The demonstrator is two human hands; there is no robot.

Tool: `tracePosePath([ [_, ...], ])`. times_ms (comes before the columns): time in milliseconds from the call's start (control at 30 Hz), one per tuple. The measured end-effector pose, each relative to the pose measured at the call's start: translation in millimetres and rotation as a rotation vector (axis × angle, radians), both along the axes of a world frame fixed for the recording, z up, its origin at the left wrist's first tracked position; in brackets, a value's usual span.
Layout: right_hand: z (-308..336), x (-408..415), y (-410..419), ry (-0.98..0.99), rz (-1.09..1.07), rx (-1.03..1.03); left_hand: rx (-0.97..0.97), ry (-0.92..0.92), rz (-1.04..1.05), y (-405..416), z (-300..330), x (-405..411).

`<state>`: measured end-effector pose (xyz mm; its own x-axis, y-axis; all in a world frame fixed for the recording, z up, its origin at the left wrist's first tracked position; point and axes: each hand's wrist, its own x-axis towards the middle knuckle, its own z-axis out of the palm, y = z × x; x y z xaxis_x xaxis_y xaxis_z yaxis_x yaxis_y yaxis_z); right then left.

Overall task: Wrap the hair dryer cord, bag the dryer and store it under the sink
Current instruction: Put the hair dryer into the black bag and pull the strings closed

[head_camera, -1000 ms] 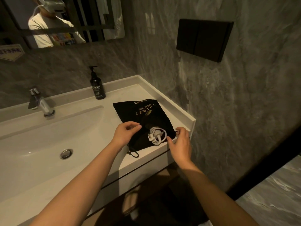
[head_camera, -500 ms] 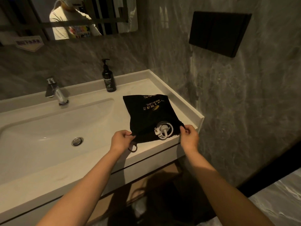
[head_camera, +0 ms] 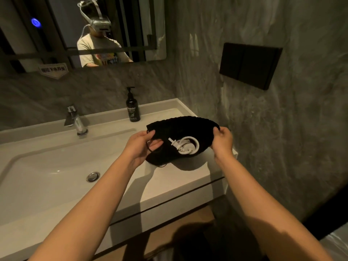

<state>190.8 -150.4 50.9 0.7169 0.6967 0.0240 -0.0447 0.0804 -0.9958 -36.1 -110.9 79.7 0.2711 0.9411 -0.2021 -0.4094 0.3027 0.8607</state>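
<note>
White sink counter (head_camera: 180, 181), right corner — your left hand (head_camera: 140, 146) and right hand (head_camera: 222, 141) each pinching one black bag (head_camera: 180, 127), one white coiled cord (head_camera: 185, 145) showing.

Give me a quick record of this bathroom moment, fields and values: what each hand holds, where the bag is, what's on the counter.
left hand: grips the black bag's left edge and drawstring loop
right hand: pinches the bag's right edge
bag: held up above the counter, mouth toward the person
white coiled cord: visible at the bag's mouth
soap bottle: upright at the counter's back
faucet: behind the basin
</note>
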Motion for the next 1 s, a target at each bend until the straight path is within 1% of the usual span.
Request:
tracePosePath([
  [233, 60.6, 14.3, 22.4, -0.083, 0.021, 0.076, 0.081, 0.038, 0.051, 23.8, 53.0, -12.5],
  [333, 78.2, 16.1, 26.9, -0.131, 0.042, 0.08, 0.13, 0.111, 0.042, 37.0, 67.1, -20.5],
  [400, 86.4, 18.5, 29.1, -0.207, 0.063, 0.076, 0.174, 0.226, 0.064, 45.0, 73.0, -25.1],
  [600, 103.2, 29.2, 32.8, -0.43, 0.078, 0.026, 0.536, 0.803, 0.116, 56.7, 92.3, -32.8],
  [733, 111.2, 30.4, 28.8, -0.629, 0.051, -0.015, 0.712, 1.058, 0.086, 57.7, 103.3, -35.2],
  [800, 115.7, 29.7, 26.0, -0.698, 0.056, -0.017, 0.772, 1.143, 0.114, 61.2, 107.6, -34.6],
  [867, 124.0, 28.2, 23.2, -0.733, 0.064, -0.017, 0.772, 1.099, 0.161, 65.3, 113.9, -32.6],
  [933, 134.6, 27.7, 23.6, -0.662, 0.112, 0.001, 0.7, 0.934, 0.152, 66.7, 123.1, -27.1],
  [1000, 143.2, 27.7, 24.6, -0.533, 0.187, 0.029, 0.606, 0.738, 0.09, 64.8, 131.4, -18.4],
])
